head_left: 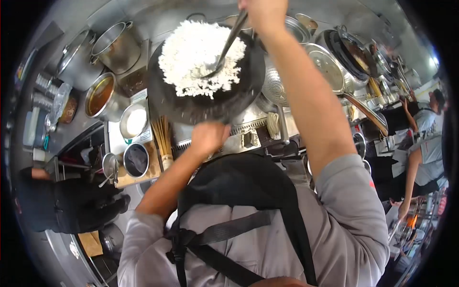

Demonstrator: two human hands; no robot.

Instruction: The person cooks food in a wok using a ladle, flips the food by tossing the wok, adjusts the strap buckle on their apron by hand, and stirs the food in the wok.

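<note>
We're right over the black wok (pixel 174 103), the biggest piece in play, and look at the white rice (pixel 191 52) heaped in it, mostly toward the far side! Off to our left stands the steel pot of brown liquid (pixel 118 101), and nearer the wok, the bamboo brush (pixel 162 136), its tied end toward us. Next down, the ladle (pixel 234 39): it slants across the rice, its bowl resting in the grains. And our hands! The right arm stretches long and high, right hand (pixel 264 16) at the top edge of the view, fingers clamped around the ladle's handle. The left arm is bent low, left hand (pixel 209 137) fisted, fingers closed on the wok's near edge, their grip partly hidden.
</note>
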